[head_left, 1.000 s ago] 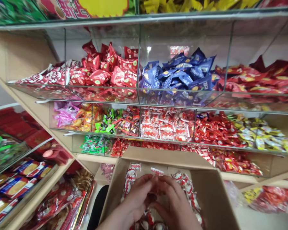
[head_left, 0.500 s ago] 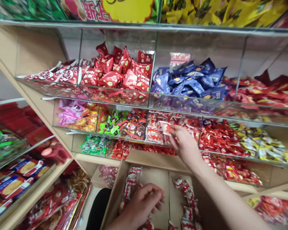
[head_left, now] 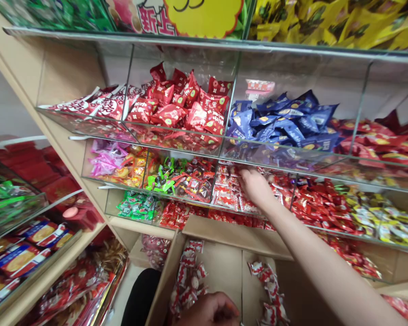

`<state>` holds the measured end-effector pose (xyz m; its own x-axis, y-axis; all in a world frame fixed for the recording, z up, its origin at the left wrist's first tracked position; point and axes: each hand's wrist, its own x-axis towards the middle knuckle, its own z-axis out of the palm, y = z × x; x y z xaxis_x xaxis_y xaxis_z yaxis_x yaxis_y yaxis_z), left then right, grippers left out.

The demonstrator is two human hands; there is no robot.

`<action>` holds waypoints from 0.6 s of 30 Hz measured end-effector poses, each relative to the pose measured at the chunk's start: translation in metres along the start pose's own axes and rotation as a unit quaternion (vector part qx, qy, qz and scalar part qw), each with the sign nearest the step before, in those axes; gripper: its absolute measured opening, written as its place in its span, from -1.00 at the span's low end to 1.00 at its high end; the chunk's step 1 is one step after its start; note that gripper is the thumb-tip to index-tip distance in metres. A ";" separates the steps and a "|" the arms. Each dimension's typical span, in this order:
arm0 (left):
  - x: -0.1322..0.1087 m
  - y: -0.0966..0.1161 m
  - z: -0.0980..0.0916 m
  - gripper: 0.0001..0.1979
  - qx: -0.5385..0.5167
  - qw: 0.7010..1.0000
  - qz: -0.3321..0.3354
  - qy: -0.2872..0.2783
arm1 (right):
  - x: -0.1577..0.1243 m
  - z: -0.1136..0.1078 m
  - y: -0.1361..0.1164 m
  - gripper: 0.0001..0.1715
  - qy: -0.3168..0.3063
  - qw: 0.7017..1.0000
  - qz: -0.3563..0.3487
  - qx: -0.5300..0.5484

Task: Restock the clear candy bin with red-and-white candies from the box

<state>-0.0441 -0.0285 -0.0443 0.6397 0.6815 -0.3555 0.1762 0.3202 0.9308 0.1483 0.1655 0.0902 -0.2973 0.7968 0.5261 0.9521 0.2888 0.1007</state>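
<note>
My right hand (head_left: pixel 256 186) reaches into a clear bin (head_left: pixel 224 204) on the middle shelf, resting on a pile of red-and-white wrapped candies (head_left: pixel 229 192). Its fingertips are buried among the wrappers, so what they hold is hidden. My left hand (head_left: pixel 211 310) sits at the bottom edge of the view with its fingers curled, inside an open cardboard box (head_left: pixel 224 228). More of the same red-and-white candies (head_left: pixel 188 280) lie in the box beside and under that hand.
Clear acrylic bins on tiered shelves hold red packets (head_left: pixel 180 106), blue packets (head_left: pixel 285 122), pink and orange sweets (head_left: pixel 114 163), green and dark candies (head_left: pixel 177 179), and red and yellow candies (head_left: pixel 353 203). A side shelf on the left holds boxed snacks (head_left: pixel 23 251).
My right hand left the box, carried a candy up to the middle bin and now rests in the pile. My left hand stayed in the box and sits lower in view.
</note>
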 end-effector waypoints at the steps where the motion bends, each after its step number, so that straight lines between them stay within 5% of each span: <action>1: 0.000 0.000 0.001 -0.61 0.004 1.000 -0.003 -0.006 | 0.001 -0.001 0.001 -0.77 -0.003 1.000 -0.001 0.001; 13: 0.004 -0.002 0.004 -0.54 0.095 0.995 -0.029 -0.007 | -0.013 -0.007 -0.003 -0.64 0.050 0.994 0.003 0.092; 16: 0.003 -0.010 -0.003 -0.58 0.168 0.985 -0.031 0.001 | -0.040 -0.026 -0.017 -0.69 0.123 0.976 -0.015 0.177; 18: 0.004 -0.023 -0.010 -0.62 0.231 0.972 -0.038 0.002 | -0.076 -0.039 -0.037 -0.77 0.105 0.957 -0.048 0.265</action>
<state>-0.0535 -0.0265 -0.0682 0.6083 0.6703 -0.4249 0.5407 0.0419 0.8401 0.1386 0.0736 0.0799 -0.3075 0.6444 0.7001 0.7343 0.6287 -0.2562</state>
